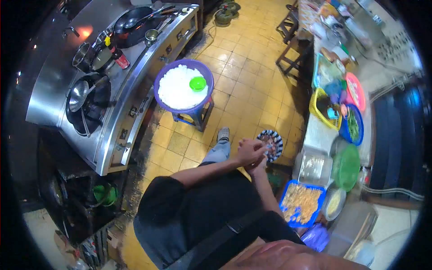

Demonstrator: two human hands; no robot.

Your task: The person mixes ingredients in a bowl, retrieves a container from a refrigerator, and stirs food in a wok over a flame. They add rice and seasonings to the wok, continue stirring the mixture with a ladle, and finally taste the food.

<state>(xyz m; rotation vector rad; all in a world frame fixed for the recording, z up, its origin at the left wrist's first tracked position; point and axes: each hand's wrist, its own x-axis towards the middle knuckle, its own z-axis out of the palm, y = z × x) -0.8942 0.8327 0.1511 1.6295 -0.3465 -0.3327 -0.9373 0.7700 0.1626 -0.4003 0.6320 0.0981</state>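
Both my hands are together in front of my body. My left hand [249, 153] has its fingers bent over the other hand, and what lies between them is too small to make out. Just below and touching it is my right hand [256, 166], its fingers largely hidden. Right beside the hands, a black-and-white striped bowl [278, 150] holds brownish pieces. A purple basin [158, 90] of white food, with a green bowl [197, 83] in it, stands on a stool [198, 118] farther ahead.
On the left runs a steel stove [105, 148] with woks [96, 108] and a red bottle [120, 58]. The right-hand counter [310, 135] carries a yellow basket [314, 108], a blue tray [300, 203] of orange-brown food and a green lid [347, 167]. Dark stools [290, 58] stand beyond.
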